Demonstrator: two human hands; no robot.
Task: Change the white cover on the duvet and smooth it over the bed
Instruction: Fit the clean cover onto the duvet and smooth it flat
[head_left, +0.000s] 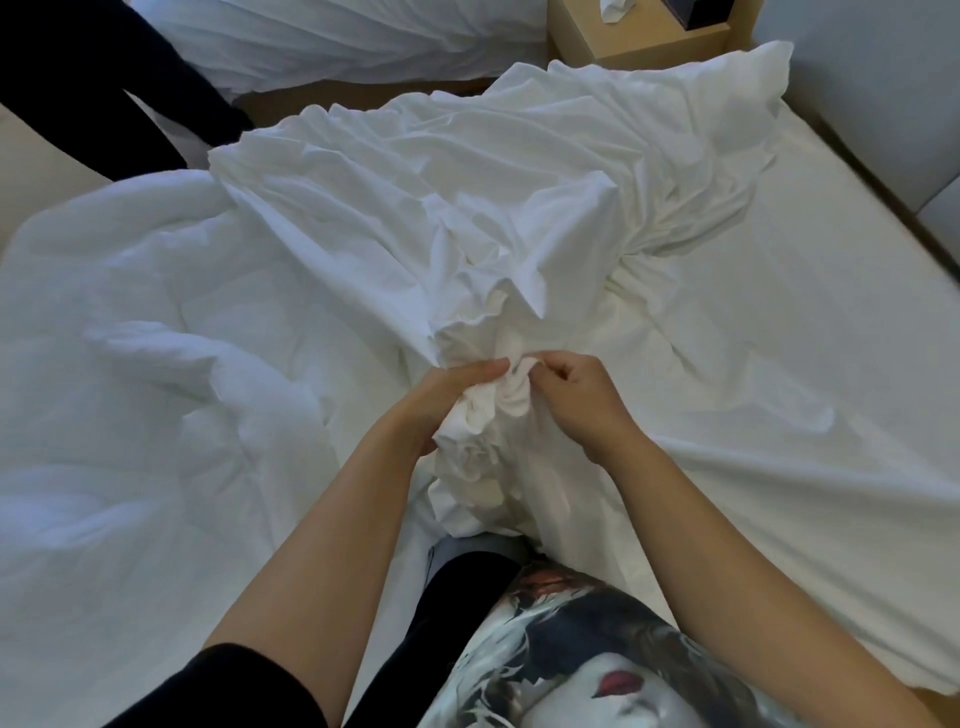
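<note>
A white duvet cover (467, 197) lies crumpled across the middle of the bed, bunched into tight folds near the front edge. My left hand (441, 400) grips the gathered cloth from the left side. My right hand (576, 395) pinches the same bunch from the right, fingertips nearly touching the left hand. The puffy white duvet (145, 364) lies spread to the left, partly under the cover. Under both is the bed's flat white sheet (810, 322).
A pillow (717, 88) rests at the head of the bed. A wooden nightstand (639, 36) stands behind it, and a second bed (337, 36) at the top left. A person's dark-clothed legs (104, 83) stand at the far left. A padded headboard (883, 93) runs along the right.
</note>
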